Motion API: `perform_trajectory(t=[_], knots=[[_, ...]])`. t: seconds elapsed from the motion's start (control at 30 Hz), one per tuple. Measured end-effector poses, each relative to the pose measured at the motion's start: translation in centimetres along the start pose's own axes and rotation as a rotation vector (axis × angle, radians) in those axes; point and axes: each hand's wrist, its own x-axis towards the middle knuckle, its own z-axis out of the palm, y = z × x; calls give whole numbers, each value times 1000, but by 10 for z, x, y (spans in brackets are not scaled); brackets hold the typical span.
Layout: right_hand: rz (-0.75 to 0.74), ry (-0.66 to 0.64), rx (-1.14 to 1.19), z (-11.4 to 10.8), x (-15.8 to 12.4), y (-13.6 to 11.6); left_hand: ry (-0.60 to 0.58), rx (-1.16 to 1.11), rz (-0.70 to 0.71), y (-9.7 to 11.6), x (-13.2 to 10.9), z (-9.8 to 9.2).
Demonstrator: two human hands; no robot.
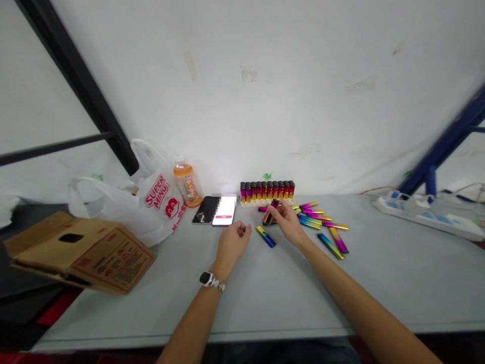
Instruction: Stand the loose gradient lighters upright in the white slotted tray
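Note:
My right hand [287, 220] pinches a dark and reddish lighter [270, 213] just in front of a rack of upright lighters [267, 191] with black tops. My left hand [233, 241] is closed over the table, its fingers curled; whatever it may hold is too small to make out. Between my hands lies a yellow and blue piece [265, 236], flat on the table. Right of my right hand, several shiny flat pieces in pink, yellow and blue [310, 221] are scattered. A blue and yellow one [330, 246] lies nearer to me.
On the grey table [265, 303], two phones [223, 212], an orange drink bottle [187, 184], a white plastic bag [151, 207] and a cardboard box [109, 258] stand or lie to the left. Power strips [428, 215] with cables lie at the right.

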Motion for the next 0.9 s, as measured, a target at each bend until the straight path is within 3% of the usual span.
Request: perform_trajectory(t=[0.23,0.43,0.7,0.9], knots=[[125,82,123,4,-12,7,-31,-188,149,16,22,16],[189,206,57,5,-18,13,-26,-337,243,19,35,34],[115,252,-162,3,-19,27,-48,-419,238,11,22,35],[49,264,-268,5,-24,24,-112,-408,234,11,21,36]])
